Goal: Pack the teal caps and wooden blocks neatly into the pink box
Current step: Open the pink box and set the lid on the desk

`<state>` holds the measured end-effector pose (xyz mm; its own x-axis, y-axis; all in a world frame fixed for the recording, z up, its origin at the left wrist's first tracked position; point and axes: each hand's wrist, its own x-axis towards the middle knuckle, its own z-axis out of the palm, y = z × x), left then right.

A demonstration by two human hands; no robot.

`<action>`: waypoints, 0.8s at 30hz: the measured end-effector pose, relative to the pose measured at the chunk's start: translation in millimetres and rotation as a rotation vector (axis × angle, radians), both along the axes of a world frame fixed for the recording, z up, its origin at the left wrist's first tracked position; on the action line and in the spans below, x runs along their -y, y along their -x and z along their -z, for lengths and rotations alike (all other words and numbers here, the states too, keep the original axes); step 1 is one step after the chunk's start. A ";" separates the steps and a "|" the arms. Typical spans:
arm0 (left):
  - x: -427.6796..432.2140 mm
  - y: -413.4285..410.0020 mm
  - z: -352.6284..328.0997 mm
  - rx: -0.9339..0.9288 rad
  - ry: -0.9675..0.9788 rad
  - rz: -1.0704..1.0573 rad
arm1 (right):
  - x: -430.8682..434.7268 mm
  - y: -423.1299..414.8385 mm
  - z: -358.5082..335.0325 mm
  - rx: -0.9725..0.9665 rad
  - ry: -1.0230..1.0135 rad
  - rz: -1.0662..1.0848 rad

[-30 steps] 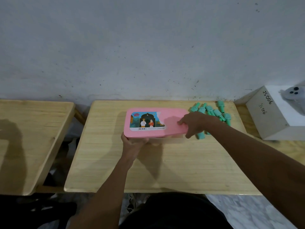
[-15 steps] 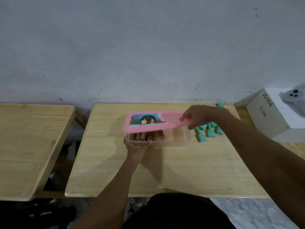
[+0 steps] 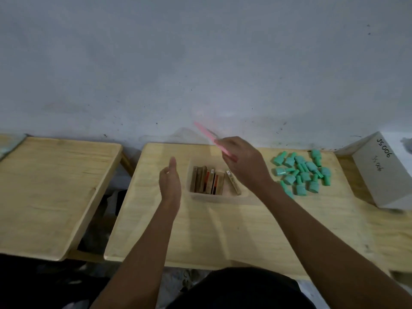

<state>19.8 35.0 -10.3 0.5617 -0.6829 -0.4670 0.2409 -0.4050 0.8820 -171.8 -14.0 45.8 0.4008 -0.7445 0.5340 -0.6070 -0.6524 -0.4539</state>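
Note:
The box (image 3: 214,196) is a clear tray on the middle wooden table, uncovered. Several wooden blocks (image 3: 207,180) stand on edge in its left half, and one more block (image 3: 234,183) leans apart to their right. My right hand (image 3: 244,165) holds the pink lid (image 3: 208,136) lifted and tilted on edge above the box's back right. My left hand (image 3: 169,180) hovers just left of the box, fingers straight, touching nothing. A heap of several teal caps (image 3: 301,173) lies on the table to the right of the box.
A white box (image 3: 383,172) with handwritten marks stands at the right edge, close to the caps. A second wooden table (image 3: 53,186) sits to the left across a gap. A grey wall runs directly behind both tables.
My right hand lifted the pink lid off the box and tipped it up on edge. My left hand let go of the box's front left corner and drew back to its left.

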 end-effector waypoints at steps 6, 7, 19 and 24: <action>6.1 -11.9 -55.3 -0.204 0.089 0.329 | -38.6 -57.4 40.0 -0.095 0.169 -0.123; 4.3 -13.0 -57.6 -0.156 0.075 0.303 | -41.5 -62.2 44.0 -0.113 0.147 -0.144; -25.9 -94.0 -20.7 0.452 -0.211 0.037 | -27.8 -27.8 89.2 -0.118 -0.542 0.175; -32.1 -99.6 10.4 0.474 -0.417 0.002 | -12.5 -2.9 103.6 -0.215 -0.816 0.369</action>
<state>119.4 67.1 -20.6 0.7720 -0.4980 -0.3950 -0.1383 -0.7381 0.6604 -168.9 -1.4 -57.7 0.0925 -0.9580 -0.2716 -0.8378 0.0726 -0.5412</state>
